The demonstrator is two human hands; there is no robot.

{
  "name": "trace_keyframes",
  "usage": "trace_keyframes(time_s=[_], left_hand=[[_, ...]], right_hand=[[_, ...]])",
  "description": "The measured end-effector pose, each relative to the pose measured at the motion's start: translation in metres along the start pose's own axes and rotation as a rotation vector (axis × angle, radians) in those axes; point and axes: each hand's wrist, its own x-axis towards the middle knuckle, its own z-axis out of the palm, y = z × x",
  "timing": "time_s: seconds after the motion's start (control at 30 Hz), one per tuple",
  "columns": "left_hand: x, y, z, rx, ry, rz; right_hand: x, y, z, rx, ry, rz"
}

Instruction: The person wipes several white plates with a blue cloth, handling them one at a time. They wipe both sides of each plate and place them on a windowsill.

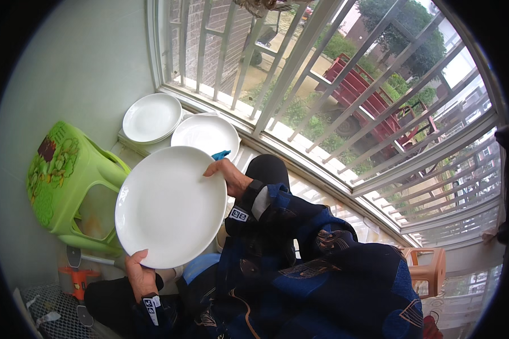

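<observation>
A large white round plate (169,207) is held up in front of me, its bare face towards the camera. My left hand (140,273) grips its lower rim, with the thumb on the edge. My right hand (228,176) grips the upper right rim, thumb on the face and the fingers mostly hidden behind. A bit of blue cloth (221,155) shows beside my right hand; whether that hand touches it I cannot tell. Behind the held plate lie another white plate (203,131) and, further left, a small stack of white plates (152,118) in the corner by the window.
A green plastic stool (76,178) lies on its side at the left. Below it are an orange and grey object (79,279) and a wire mesh basket (55,305). A barred window (280,101) runs along the right. An orange plastic stool (428,271) stands behind at right.
</observation>
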Motion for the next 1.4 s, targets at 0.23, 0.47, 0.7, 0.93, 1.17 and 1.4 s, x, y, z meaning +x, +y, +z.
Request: trace_keyframes(time_s=[0.23, 0.47, 0.7, 0.93, 1.17, 1.4], left_hand=[[0.015, 0.006, 0.033, 0.003, -0.012, 0.090], [0.062, 0.004, 0.075, -0.092, -0.123, 0.023], [0.102, -0.008, 0.090, 0.012, -0.096, -0.061], [0.136, -0.033, 0.121, 0.039, -0.029, -0.051], [0.185, -0.067, 0.140, 0.110, -0.107, -0.092], [0.233, -0.114, 0.149, 0.101, -0.173, -0.188]], right_hand=[[-0.032, 0.025, 0.005, -0.211, 0.219, 0.125], [-0.037, 0.023, 0.023, -0.157, 0.209, 0.092], [0.003, -0.031, -0.023, -0.491, 0.345, 0.044], [-0.009, -0.069, -0.032, -0.634, 0.409, 0.011], [-0.051, -0.076, -0.058, -0.814, 0.608, -0.499], [-0.067, -0.077, -0.092, -0.787, 0.786, -0.737]])
